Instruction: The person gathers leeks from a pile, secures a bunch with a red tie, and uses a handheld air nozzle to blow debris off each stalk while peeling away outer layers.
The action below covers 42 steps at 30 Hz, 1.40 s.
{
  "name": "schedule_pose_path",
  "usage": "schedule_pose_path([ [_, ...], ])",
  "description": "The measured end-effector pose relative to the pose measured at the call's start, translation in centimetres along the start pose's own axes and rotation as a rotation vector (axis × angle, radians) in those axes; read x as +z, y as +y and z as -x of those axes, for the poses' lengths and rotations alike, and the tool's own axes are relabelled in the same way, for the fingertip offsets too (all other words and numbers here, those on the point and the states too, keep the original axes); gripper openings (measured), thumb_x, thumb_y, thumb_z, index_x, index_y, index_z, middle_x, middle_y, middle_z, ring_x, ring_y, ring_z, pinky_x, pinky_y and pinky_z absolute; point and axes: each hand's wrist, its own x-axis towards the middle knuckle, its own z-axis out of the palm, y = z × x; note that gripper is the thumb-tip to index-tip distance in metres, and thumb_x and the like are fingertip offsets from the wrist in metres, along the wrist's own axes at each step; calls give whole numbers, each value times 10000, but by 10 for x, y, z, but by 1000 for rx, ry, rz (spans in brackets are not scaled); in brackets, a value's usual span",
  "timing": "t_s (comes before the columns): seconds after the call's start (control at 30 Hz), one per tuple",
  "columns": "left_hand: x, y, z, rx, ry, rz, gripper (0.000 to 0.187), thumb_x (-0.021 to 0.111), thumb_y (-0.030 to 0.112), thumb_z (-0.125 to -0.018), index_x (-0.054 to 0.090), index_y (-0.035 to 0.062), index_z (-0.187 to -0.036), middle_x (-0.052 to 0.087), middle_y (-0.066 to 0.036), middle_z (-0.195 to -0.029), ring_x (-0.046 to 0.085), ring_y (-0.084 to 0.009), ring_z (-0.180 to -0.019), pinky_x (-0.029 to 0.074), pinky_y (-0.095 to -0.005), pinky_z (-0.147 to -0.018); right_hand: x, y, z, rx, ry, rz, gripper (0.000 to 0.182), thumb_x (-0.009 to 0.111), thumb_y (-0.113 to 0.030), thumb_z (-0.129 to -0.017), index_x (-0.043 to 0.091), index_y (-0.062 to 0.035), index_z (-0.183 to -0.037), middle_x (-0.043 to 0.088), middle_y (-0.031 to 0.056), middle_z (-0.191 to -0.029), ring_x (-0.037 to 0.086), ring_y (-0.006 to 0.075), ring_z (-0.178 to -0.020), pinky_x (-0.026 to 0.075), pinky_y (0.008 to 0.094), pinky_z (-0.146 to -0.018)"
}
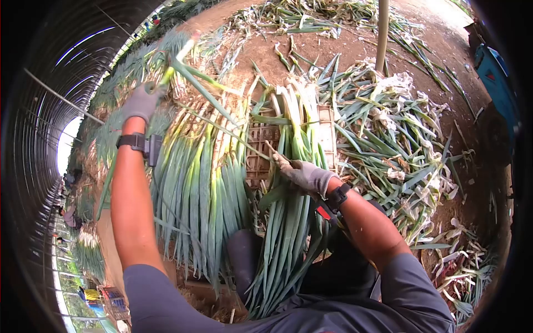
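Note:
My left hand (142, 102), in a grey glove, is closed round a green onion (191, 77) at the upper left; its stalk and leaves are partly blurred. My right hand (307, 176), gloved too, has its fingers together over the leaves of a bunch of cleaned green onions (297, 111). Something thin and tan sticks out at its fingertips; what it is I cannot make out. The bunch lies on a brown plastic crate (327, 133), white ends away from me. Between my hands lies a wide pile of untrimmed green onions (202, 166), roots pointing away.
Discarded leaves (394, 127) are heaped right of the crate, with more scattered at the top. A pole (382, 33) stands behind the heap. A blue machine (499, 83) is at the far right. More onions (89, 238) and people are at the far left.

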Motion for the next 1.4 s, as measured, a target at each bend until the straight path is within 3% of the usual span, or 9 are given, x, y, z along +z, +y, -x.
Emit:
schedule_pose_path([
  [0.13,5,-17,-5,-25,36,-179,583,544,579,-916,598,199,-1355,687,-199,-1187,667,-405,-1090,527,-519,-940,6,-6,2,-75,-29,-36,552,491,-515,-1005,652,-1,-1131,640,69,-765,591,188,-550,494,365,-552],
  [0.2,58,-19,11,149,-116,82,533,530,458,-924,567,185,-1380,684,-221,-1177,677,-411,-1063,533,-519,-933,5,-13,10,-36,-44,-229,511,512,-489,-1005,617,-14,-1165,635,54,-763,585,168,-532,489,333,-515],
  [0.33,134,66,98,96,-275,42,513,533,279,-911,540,153,-1408,684,-220,-1148,691,-395,-1048,546,-524,-909,5,-28,27,-81,-116,-524,462,562,-444,-993,569,-27,-1192,634,44,-769,578,124,-498,460,263,-434],
  [0.53,249,117,141,70,-386,29,543,587,333,-919,506,146,-1422,621,-229,-1289,651,-405,-1128,520,-490,-972,26,-16,6,-38,-102,-369,518,539,-484,-991,585,-6,-1185,638,64,-748,599,149,-521,471,309,-427],
  [0.73,257,120,142,-27,-656,91,667,670,369,-871,470,136,-1464,529,-203,-1429,580,-395,-1262,497,-472,-1034,22,-15,-2,4,-102,-212,601,489,-553,-989,630,31,-1008,663,106,-758,625,194,-533,482,340,-417],
  [0.97,257,116,153,12,-628,97,696,663,295,-865,441,150,-1508,542,-205,-1436,574,-378,-1278,488,-444,-1050,27,-11,-12,-5,-106,-125,703,435,-610,-985,636,61,-913,623,136,-655,580,234,-421,474,367,-372],
  [1.07,259,107,151,35,-637,216,706,700,327,-842,472,126,-1480,607,-212,-1356,607,-361,-1233,494,-444,-1031,23,-20,-2,45,-174,-132,558,476,-548,-1000,590,-21,-1146,626,77,-766,572,157,-505,446,310,-388],
  [1.27,245,102,155,34,-509,352,727,701,319,-812,488,110,-1475,649,-215,-1294,639,-366,-1172,507,-437,-996,37,-15,-11,-66,-57,-6,664,369,-617,-1015,616,-3,-1066,600,128,-634,557,238,-404,477,406,-441],
  [1.4,244,96,154,24,-484,403,709,712,345,-806,520,116,-1449,655,-224,-1280,640,-375,-1167,503,-441,-996,35,-40,21,-103,-86,0,562,358,-580,-1031,520,-130,-1324,596,93,-657,590,222,-498,501,387,-492],
])
